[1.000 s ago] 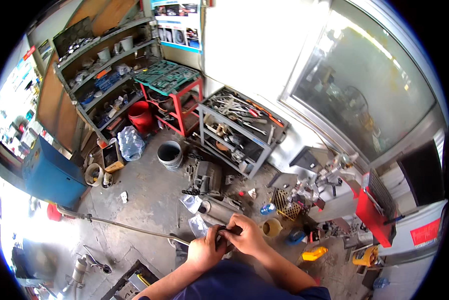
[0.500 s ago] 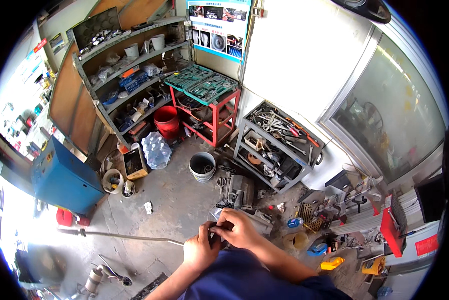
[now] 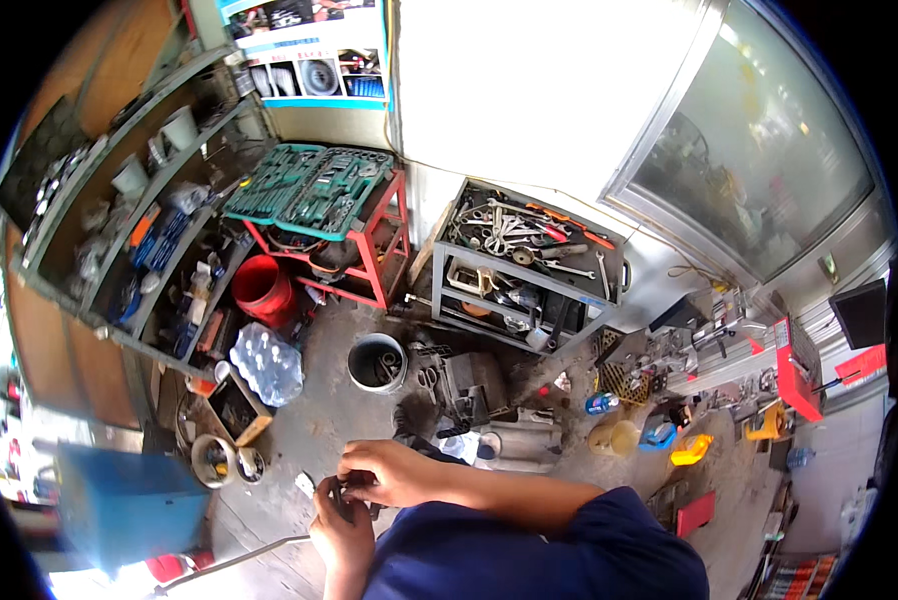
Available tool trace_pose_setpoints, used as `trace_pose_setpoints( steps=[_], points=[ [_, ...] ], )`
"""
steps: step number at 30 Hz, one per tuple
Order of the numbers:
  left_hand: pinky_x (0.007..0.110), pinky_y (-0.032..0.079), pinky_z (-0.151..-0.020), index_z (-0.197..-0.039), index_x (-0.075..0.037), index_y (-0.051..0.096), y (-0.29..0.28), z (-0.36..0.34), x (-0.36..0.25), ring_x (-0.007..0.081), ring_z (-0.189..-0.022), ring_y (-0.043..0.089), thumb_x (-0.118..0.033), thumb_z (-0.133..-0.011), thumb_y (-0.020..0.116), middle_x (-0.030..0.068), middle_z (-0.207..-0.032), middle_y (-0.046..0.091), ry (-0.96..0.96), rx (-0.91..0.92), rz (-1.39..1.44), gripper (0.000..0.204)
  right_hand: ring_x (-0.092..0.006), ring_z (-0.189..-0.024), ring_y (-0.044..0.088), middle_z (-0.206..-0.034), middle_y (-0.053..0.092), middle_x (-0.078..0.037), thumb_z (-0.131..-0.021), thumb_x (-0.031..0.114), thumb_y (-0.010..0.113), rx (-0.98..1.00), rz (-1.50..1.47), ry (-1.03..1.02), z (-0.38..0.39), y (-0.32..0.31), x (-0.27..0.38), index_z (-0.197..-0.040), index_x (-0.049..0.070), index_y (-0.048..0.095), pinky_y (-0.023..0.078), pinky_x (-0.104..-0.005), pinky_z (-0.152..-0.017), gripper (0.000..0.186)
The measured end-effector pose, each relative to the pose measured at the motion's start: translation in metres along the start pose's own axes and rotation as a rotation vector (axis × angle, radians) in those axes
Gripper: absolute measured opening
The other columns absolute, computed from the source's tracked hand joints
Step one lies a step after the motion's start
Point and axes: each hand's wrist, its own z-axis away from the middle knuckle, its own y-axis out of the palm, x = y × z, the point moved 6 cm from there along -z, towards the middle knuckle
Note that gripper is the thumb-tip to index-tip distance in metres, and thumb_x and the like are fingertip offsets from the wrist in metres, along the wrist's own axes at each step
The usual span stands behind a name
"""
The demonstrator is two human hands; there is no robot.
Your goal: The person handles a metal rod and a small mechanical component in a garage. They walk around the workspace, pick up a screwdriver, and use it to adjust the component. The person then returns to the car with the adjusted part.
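My left hand point(image 3: 342, 532) and my right hand point(image 3: 387, 473) are close together at the lower middle, in front of my dark blue clothing. The fingers of both are closed around a small dark piece point(image 3: 343, 495), mostly hidden, so I cannot make out its kind. The right hand lies over its top, the left hand at its near side. A long thin grey bar point(image 3: 254, 552) runs in from the lower left and ends beside my left hand; whether they touch I cannot tell.
A grey tool cart point(image 3: 614, 312) with wrenches and a red stand point(image 3: 379, 290) bearing green socket cases are ahead. Shelves point(image 3: 109, 335) and a red bucket point(image 3: 262, 287) stand left. A grey bucket point(image 3: 364, 380), metal parts point(image 3: 474, 385) and a yellow jug point(image 3: 691, 450) are on the floor.
The view has turned right, so the shelves and carts sit farther left. My hands, still together on the dark piece, have shifted left in the picture. A dark shoe now shows beyond them.
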Motion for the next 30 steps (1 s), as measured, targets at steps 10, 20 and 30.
trace_pose_setpoints(
  steps=[10,20,30],
  points=[
    [0.051,0.061,-0.074,-0.135,-0.003,0.058,0.009,-0.227,-0.004,0.0455,-0.090,0.078,-0.013,-0.096,0.070,0.0248,-0.102,0.077,0.034,0.155,0.038,0.041,-0.0402,-0.094,0.068,-0.105,0.063,-0.015,-0.094,0.010,0.074,-0.118,0.263,-0.009,-0.168,-0.088,-0.050,-0.105,0.003,0.062,0.056,-0.0495,-0.078,0.018],
    [0.048,0.059,-0.073,-0.133,-0.001,0.060,0.021,-0.362,-0.003,0.0401,-0.085,0.078,-0.014,-0.100,0.070,0.0237,-0.097,0.077,0.257,0.328,0.040,0.036,-0.0372,-0.096,0.068,-0.107,0.064,-0.014,-0.090,0.015,0.074,-0.255,0.588,0.076,-0.248,-0.132,-0.068,-0.105,0.003,0.061,0.056,-0.0482,-0.081,0.023],
    [0.052,0.060,-0.076,-0.134,0.001,0.058,0.048,-0.422,-0.020,0.0500,-0.093,0.075,-0.014,-0.100,0.069,0.0295,-0.105,0.075,0.245,0.533,0.118,0.039,-0.0392,-0.099,0.070,-0.106,0.070,-0.017,-0.092,0.018,0.080,-0.437,0.292,0.212,-0.258,-0.183,-0.097,-0.111,0.001,0.069,0.055,-0.0468,-0.086,0.027]
  ],
)
